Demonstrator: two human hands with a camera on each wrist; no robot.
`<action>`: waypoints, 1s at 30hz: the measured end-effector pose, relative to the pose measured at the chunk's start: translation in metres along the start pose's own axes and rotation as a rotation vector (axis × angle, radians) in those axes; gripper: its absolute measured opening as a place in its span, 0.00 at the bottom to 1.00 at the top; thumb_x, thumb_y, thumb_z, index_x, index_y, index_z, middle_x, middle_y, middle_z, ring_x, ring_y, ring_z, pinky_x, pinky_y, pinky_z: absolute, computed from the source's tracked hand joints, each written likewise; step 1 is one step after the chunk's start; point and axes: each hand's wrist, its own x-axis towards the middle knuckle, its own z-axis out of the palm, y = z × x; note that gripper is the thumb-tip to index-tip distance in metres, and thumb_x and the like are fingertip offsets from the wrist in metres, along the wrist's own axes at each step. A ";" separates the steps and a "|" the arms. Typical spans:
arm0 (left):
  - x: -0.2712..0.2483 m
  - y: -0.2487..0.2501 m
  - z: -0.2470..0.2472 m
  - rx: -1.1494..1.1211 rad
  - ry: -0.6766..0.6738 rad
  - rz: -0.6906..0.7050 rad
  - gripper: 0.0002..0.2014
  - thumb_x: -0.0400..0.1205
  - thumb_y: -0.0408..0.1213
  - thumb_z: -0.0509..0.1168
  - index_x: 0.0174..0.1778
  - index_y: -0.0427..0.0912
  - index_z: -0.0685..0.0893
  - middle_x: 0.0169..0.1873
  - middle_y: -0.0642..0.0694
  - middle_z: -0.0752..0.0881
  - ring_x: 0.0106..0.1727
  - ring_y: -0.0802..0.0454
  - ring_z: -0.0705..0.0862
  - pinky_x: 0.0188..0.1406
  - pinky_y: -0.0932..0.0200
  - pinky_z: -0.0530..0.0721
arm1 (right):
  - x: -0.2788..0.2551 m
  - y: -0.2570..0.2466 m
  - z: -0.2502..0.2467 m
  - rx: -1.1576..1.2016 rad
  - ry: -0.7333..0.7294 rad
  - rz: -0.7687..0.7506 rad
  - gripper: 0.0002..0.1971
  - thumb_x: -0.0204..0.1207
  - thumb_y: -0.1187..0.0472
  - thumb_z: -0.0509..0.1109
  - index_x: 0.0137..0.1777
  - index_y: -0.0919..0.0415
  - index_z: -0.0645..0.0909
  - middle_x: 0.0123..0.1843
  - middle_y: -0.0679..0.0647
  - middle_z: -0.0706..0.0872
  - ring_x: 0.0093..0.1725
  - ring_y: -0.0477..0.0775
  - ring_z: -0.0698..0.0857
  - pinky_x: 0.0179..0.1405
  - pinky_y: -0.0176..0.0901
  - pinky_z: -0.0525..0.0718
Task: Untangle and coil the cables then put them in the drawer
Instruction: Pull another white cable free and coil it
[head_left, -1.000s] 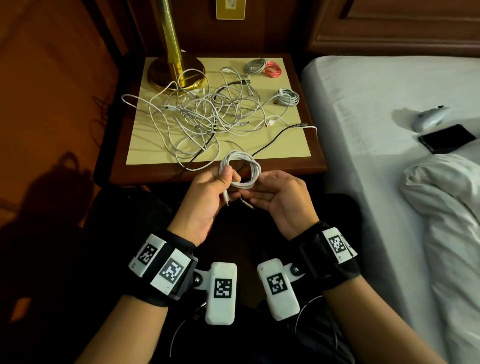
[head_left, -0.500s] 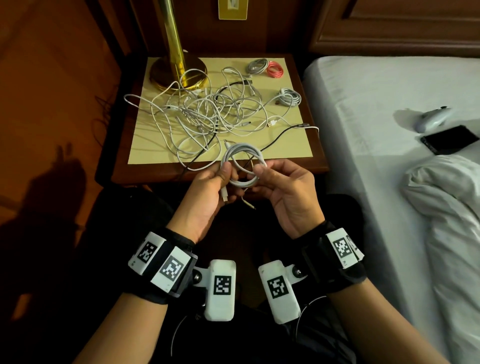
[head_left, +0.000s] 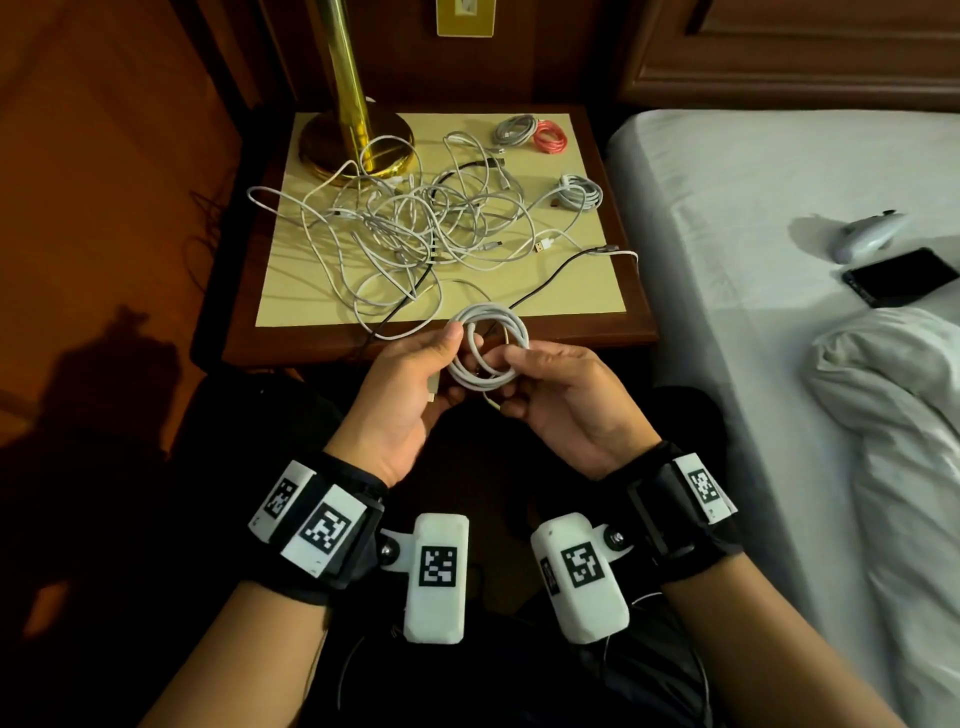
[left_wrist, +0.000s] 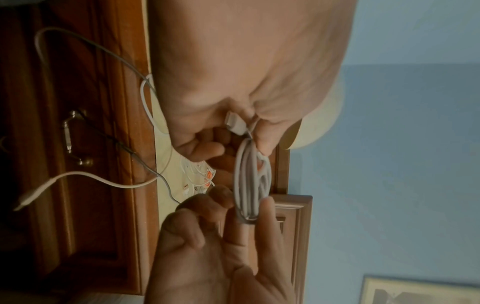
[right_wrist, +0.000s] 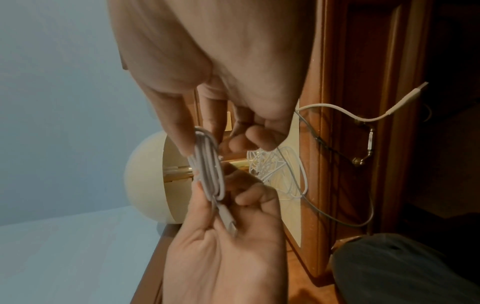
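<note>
A white cable wound into a coil (head_left: 488, 347) hangs between both hands just in front of the nightstand's near edge. My left hand (head_left: 415, 384) pinches the coil (left_wrist: 250, 181) with thumb and fingers, its plug (left_wrist: 235, 123) lying against the palm. My right hand (head_left: 550, 384) pinches the coil's (right_wrist: 207, 164) other side between thumb and forefinger. A tangle of white and black cables (head_left: 415, 234) covers the nightstand top (head_left: 582, 291). Three coiled cables lie at its back right: grey (head_left: 514, 130), red (head_left: 550, 141), white (head_left: 579, 193). The drawer handle (left_wrist: 74, 137) shows on the shut drawer front.
A brass lamp base (head_left: 356, 145) stands at the nightstand's back left. A bed (head_left: 753, 208) lies to the right with a phone (head_left: 901, 276), a small white device (head_left: 865, 239) and a crumpled duvet (head_left: 893, 415). Cable ends (left_wrist: 33, 194) hang over the drawer front.
Both hands have lifted the coil slightly toward the nightstand edge. The right hand has shifted its pinch on the coil's right side; the coil looks tighter.
</note>
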 end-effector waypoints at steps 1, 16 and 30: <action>0.000 0.001 -0.001 -0.006 -0.015 0.000 0.11 0.82 0.40 0.63 0.40 0.41 0.88 0.36 0.45 0.90 0.39 0.52 0.86 0.37 0.61 0.81 | 0.000 -0.002 0.000 0.023 -0.001 -0.004 0.09 0.69 0.66 0.70 0.43 0.73 0.84 0.41 0.64 0.85 0.33 0.52 0.75 0.30 0.39 0.68; 0.003 0.008 0.007 0.100 -0.097 0.046 0.21 0.82 0.45 0.64 0.22 0.45 0.82 0.26 0.43 0.85 0.31 0.48 0.85 0.38 0.59 0.82 | 0.006 -0.007 0.012 0.059 0.139 -0.082 0.13 0.64 0.62 0.73 0.40 0.75 0.82 0.31 0.63 0.82 0.22 0.50 0.78 0.20 0.38 0.79; -0.005 0.011 0.013 0.304 -0.260 0.081 0.21 0.82 0.41 0.60 0.21 0.49 0.82 0.28 0.40 0.79 0.35 0.52 0.79 0.41 0.64 0.76 | 0.008 0.005 0.005 0.115 0.285 -0.054 0.09 0.73 0.68 0.71 0.43 0.78 0.82 0.29 0.64 0.83 0.22 0.51 0.78 0.20 0.39 0.79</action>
